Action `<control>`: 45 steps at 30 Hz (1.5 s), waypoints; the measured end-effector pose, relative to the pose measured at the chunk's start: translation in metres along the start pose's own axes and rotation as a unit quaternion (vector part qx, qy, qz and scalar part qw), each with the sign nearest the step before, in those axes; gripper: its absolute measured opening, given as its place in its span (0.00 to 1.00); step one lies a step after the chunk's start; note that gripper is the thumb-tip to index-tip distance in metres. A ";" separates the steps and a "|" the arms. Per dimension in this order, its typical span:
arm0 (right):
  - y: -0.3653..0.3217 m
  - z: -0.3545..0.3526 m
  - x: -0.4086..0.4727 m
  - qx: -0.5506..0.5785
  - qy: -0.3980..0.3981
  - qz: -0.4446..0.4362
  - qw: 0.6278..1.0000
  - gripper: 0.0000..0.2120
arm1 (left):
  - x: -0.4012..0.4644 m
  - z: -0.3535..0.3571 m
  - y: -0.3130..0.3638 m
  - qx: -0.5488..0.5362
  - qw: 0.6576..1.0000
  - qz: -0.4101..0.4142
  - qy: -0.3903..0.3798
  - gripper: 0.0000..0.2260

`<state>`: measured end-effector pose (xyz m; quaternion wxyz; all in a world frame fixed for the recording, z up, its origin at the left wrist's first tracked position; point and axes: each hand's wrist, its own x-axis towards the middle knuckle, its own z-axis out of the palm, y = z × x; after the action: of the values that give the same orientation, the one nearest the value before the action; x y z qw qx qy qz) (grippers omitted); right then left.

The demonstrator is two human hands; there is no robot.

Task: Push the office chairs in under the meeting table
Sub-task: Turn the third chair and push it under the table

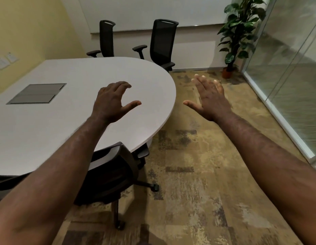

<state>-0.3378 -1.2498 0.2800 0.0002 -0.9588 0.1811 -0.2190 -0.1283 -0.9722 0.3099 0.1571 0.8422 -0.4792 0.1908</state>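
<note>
Three chairs show in our view, and we hold neither hand on any of them. Nearest, below our left forearm, a black chair (109, 175) sits tucked against the table (68, 124), its back at the table edge and its seat hidden beneath the top; its wheeled legs stick out onto the patterned carpet (198, 183). Our left hand (113, 101) hangs above the tabletop with fingers curled and thumb apart, gripping nothing. Our right hand (209, 99) is spread flat and empty above the carpet, just beyond the table's rounded end. A grey hatch (37, 93) is set into the tabletop to the left. On the far side, the left chair (105, 39) stands close to the table edge, while the right chair (161, 43) stands by the curved end, near the wall. A potted plant (240, 32) stands in the far corner beside a glass wall (291, 68).
</note>
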 end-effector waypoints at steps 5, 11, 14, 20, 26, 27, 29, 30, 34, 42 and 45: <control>0.051 0.010 0.014 -0.008 0.012 0.018 1.000 0.40 | 0.047 0.035 0.018 -0.006 1.000 0.010 -0.015 0.35; 0.101 0.039 0.055 -0.034 -0.005 0.015 0.999 0.40 | 0.108 0.086 0.021 -0.011 0.999 0.030 -0.031 0.34; 0.123 0.054 0.088 -0.040 -0.013 0.015 0.999 0.40 | 0.140 0.109 0.011 -0.007 0.999 0.028 -0.030 0.34; 0.153 0.083 0.153 -0.044 -0.018 0.010 0.999 0.41 | 0.204 0.150 -0.003 -0.008 1.000 0.010 -0.020 0.36; 0.196 0.110 0.208 -0.036 -0.022 0.004 0.999 0.42 | 0.260 0.186 -0.004 0.005 1.000 -0.022 -0.009 0.38; 0.206 0.115 0.217 -0.031 -0.021 0.003 0.999 0.42 | 0.269 0.193 -0.004 0.010 1.000 -0.028 -0.010 0.38; 0.225 0.127 0.236 -0.018 -0.022 -0.004 1.000 0.41 | 0.285 0.209 -0.002 0.020 0.999 -0.047 -0.012 0.38; 0.236 0.134 0.246 -0.013 -0.024 -0.011 1.000 0.41 | 0.292 0.218 0.001 0.025 0.998 -0.058 -0.014 0.38; 0.284 0.165 0.291 0.004 -0.026 -0.044 0.999 0.40 | 0.324 0.254 0.016 0.042 0.994 -0.093 -0.026 0.39; 0.382 0.201 0.372 0.030 -0.053 -0.114 0.992 0.40 | 0.399 0.318 0.064 0.053 0.982 -0.178 -0.025 0.40; 0.410 0.210 0.394 0.039 -0.062 -0.132 0.989 0.40 | 0.425 0.338 0.079 0.060 0.978 -0.195 -0.033 0.40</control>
<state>-0.0613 -1.7864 0.2232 0.0201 -0.9852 0.0442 -0.1643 0.0593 -1.4799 0.2198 0.1245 0.9332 -0.2980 0.1576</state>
